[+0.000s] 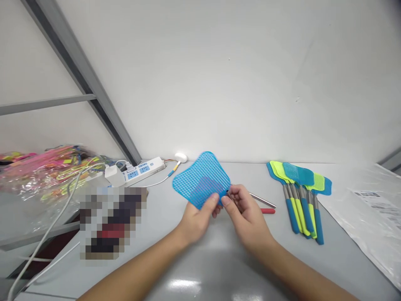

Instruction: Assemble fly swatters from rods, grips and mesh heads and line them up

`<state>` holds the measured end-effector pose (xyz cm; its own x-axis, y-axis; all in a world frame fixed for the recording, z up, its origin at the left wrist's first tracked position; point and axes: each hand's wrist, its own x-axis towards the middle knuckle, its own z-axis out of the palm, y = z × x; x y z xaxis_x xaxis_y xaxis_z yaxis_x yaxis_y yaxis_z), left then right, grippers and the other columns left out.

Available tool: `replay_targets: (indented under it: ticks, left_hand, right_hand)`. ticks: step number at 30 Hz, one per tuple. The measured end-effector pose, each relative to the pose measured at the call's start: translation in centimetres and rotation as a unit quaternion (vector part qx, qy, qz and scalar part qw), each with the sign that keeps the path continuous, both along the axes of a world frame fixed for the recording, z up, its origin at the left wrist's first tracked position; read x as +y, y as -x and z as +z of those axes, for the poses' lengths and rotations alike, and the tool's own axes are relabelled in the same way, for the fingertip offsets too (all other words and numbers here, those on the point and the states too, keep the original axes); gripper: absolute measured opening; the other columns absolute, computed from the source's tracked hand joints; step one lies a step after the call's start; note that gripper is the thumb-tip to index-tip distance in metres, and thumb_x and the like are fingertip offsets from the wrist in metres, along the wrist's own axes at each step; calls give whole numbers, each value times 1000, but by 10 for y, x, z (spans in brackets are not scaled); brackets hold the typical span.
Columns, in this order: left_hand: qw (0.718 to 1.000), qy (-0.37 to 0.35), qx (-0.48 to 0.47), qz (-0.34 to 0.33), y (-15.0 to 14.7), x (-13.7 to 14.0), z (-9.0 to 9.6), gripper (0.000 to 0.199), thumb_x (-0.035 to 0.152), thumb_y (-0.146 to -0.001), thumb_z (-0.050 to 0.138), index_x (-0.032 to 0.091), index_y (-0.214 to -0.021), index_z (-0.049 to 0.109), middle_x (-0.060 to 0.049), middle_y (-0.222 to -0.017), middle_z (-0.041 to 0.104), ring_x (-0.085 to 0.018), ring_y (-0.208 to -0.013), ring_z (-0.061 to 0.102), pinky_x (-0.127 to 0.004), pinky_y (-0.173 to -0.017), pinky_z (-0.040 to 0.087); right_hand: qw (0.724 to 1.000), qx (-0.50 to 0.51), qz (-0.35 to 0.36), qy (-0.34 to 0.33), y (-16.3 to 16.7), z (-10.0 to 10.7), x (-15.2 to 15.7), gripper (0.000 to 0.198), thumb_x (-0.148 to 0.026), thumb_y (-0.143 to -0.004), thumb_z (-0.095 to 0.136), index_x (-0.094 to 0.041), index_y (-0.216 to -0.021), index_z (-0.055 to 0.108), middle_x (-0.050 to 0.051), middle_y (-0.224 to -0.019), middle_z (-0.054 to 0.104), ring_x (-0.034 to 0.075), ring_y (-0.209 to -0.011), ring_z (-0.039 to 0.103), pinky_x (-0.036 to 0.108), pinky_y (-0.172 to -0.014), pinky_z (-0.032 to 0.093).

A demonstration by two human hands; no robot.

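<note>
My left hand (200, 219) grips the lower edge of a blue mesh fly swatter head (203, 175), thumb in front and fingers behind. The head is raised above the table and tilted. At its narrow neck, my right hand (246, 209) is closed, with thumb and fingers pinched close to a small dark spot. Whether a rod is also in that hand is hard to make out. Beyond the right hand, a silver metal rod (263, 200) and a red handle (268, 211) show partly, the rest hidden by the hand.
Several blue and yellow-green fly swatters (302, 205) lie bunched on the right, beside a clear plastic bag (369, 209). A white power strip (144, 169) with cables and a white mouse-like device (181, 157) lie at the back left. Bagged colourful items (50, 175) and a blurred object (112, 221) are on the left.
</note>
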<state>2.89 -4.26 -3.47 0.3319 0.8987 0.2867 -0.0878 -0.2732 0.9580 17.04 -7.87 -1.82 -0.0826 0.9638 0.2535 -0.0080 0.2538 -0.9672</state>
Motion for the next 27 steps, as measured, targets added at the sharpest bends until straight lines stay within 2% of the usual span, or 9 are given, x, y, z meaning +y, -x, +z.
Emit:
replay_targets:
  ticks: [3, 6, 10, 14, 17, 24, 27]
  left_hand:
    - [991, -10, -75, 106, 12, 14, 6, 28, 39, -91, 50, 19, -73, 54, 0, -65, 54, -14, -59, 51, -28, -56, 44]
    - [982, -32, -109, 153, 22, 26, 11, 29, 36, -88, 52, 19, -65, 49, 1, -59, 51, -13, -57, 51, -28, -57, 43]
    - [982, -40, -116, 141, 24, 27, 9, 27, 34, -88, 54, 19, -67, 50, 2, -59, 52, -12, -54, 49, -26, -54, 41]
    - [991, -52, -91, 87, 17, 16, 4, 27, 34, -92, 52, 18, -70, 54, 2, -61, 53, -12, -57, 50, -26, -56, 41]
    - [992, -71, -92, 51, 14, 10, 2, 28, 33, -93, 51, 18, -70, 54, 1, -64, 52, -12, -59, 50, -26, -57, 41]
    - [994, -51, -89, 29, 15, 7, 0, 29, 35, -94, 51, 18, -70, 56, 2, -64, 54, -12, -60, 52, -26, -60, 43]
    - [994, -49, -90, 41, 16, 7, -1, 29, 34, -93, 52, 18, -70, 56, 1, -64, 54, -12, -60, 52, -26, -59, 42]
  right_hand:
    - [996, -88, 4, -7, 4, -8, -6, 16, -36, -97, 44, -23, -97, 54, -1, -83, 58, 12, -73, 53, 24, -65, 42]
    - [990, -136, 1, -24, 7, -14, -9, 16, -32, -98, 43, -23, -98, 56, -1, -81, 58, 13, -70, 51, 24, -62, 39]
    - [989, -129, -15, -75, 7, -13, -8, 13, -29, -98, 43, -24, -99, 54, 0, -87, 57, 13, -74, 51, 25, -65, 40]
    - [981, -145, -6, -127, 5, -10, -6, 13, -24, -97, 43, -24, -99, 56, 0, -86, 54, 14, -74, 49, 26, -64, 39]
    - [979, -154, 6, -134, 5, -11, -7, 15, -23, -97, 43, -25, -102, 57, 0, -86, 55, 13, -71, 49, 26, -63, 38]
    - [977, -152, 21, -148, 8, -18, -9, 13, -22, -97, 44, -25, -100, 56, 1, -90, 58, 14, -79, 53, 27, -69, 41]
    - [978, -144, 22, -152, 8, -17, -8, 15, -21, -97, 42, -26, -102, 56, 1, -93, 58, 15, -83, 54, 28, -73, 42]
